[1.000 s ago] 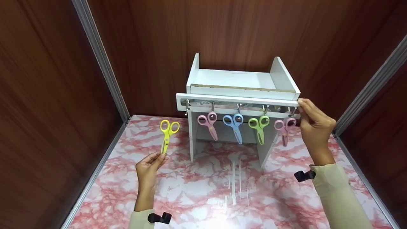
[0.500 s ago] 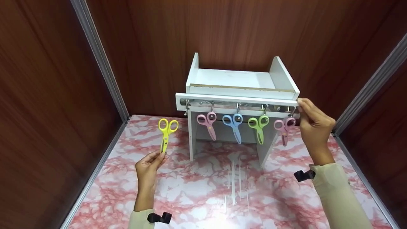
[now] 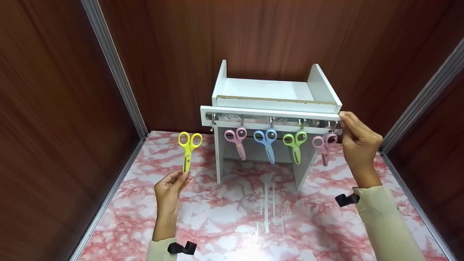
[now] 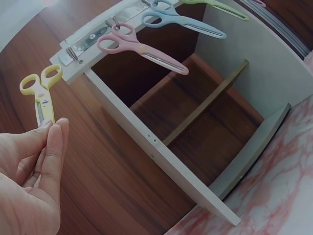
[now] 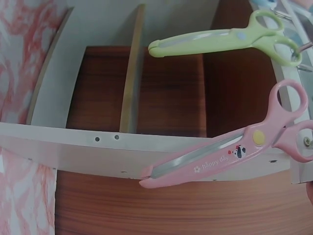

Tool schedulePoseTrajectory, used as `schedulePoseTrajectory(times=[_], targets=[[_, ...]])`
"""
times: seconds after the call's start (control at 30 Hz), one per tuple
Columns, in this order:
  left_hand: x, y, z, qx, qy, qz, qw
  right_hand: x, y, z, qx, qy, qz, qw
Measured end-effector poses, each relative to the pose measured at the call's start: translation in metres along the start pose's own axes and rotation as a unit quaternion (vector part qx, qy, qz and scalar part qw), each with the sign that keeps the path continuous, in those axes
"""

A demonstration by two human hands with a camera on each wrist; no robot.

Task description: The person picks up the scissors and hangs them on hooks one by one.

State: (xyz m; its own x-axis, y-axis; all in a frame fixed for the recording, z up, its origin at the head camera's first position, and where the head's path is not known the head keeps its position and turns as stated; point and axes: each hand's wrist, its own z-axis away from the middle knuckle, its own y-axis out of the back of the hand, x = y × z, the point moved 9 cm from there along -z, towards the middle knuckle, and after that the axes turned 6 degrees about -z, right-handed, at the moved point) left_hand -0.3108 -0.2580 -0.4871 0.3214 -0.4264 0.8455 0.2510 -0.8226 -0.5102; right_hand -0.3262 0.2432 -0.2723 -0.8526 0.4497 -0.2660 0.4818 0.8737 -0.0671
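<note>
My left hand (image 3: 169,189) pinches yellow scissors (image 3: 187,150) by the blade end, handles pointing up, left of the hook rail (image 3: 253,111). In the left wrist view, thumb and fingertips meet on the blades of the yellow scissors (image 4: 43,93). The rail's leftmost hook (image 3: 213,121) carries nothing. From the other hooks hang pink scissors (image 3: 239,145), blue scissors (image 3: 268,145), green scissors (image 3: 295,146) and a second pink pair (image 3: 325,148). My right hand (image 3: 360,141) pinches the rail's right end between thumb and fingers. The right wrist view shows that pink pair (image 5: 234,152) large, blades leftward.
A white shelf unit (image 3: 266,90) stands behind the rail, its side panels reaching down to the table. The tabletop (image 3: 214,217) has a pink-and-white marbled cover with worn streaks. Brown wood-look walls (image 3: 174,54) rise at the back and both sides.
My left hand has raised the yellow scissors slightly and swung their handles a little left and more upright. My right hand stays on the rail's end.
</note>
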Motion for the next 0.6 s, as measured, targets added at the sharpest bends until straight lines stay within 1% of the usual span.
schedulePoseTrajectory(times=[0.3,0.47,0.6], targets=[[0.009,-0.011,0.003,-0.015,-0.001,0.018,0.9997,-0.002,0.000,0.000,0.002,-0.002,0.002,1.0000],[0.012,-0.015,0.006,-0.024,0.001,0.025,0.9994,-0.005,0.000,-0.001,0.005,-0.002,0.000,1.0000],[0.014,-0.017,0.007,-0.026,0.002,0.026,0.9993,-0.006,-0.001,-0.002,0.000,-0.002,0.001,1.0000]])
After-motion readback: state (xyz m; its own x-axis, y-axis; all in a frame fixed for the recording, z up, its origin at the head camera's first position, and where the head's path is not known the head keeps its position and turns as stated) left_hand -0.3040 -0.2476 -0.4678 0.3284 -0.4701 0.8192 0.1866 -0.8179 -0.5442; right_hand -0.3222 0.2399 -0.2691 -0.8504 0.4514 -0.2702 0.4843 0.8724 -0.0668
